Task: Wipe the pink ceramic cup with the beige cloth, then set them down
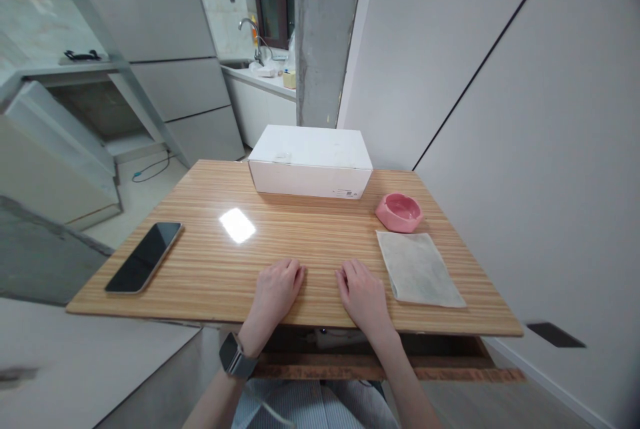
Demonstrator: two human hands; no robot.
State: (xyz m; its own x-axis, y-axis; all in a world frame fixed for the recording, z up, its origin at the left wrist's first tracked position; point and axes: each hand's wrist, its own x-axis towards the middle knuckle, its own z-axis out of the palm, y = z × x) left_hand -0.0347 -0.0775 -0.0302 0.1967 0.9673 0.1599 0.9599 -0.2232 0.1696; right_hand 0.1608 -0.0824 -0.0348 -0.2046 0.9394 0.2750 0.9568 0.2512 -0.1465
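Observation:
My left hand [278,287] rests on the wooden table [210,269] near its front edge, fingers curled in, holding nothing that shows. A dark smartwatch [237,355] is strapped round that wrist. A short gap to the right, my right hand [364,292] lies on the tabletop in a similar loose fist. Just beside it is a folded grey-beige cloth [419,269]. Behind the cloth sits a pink ashtray-like bowl [399,213]. A black smartphone [145,259] lies face up at the table's left side.
A long white box [311,165] stands at the back of the table. Below the front edge a drawer [450,347] is pulled partly out. A white wall [500,149] rises along the right. Beyond the table are a concrete pillar [327,35] and a sink counter [265,80].

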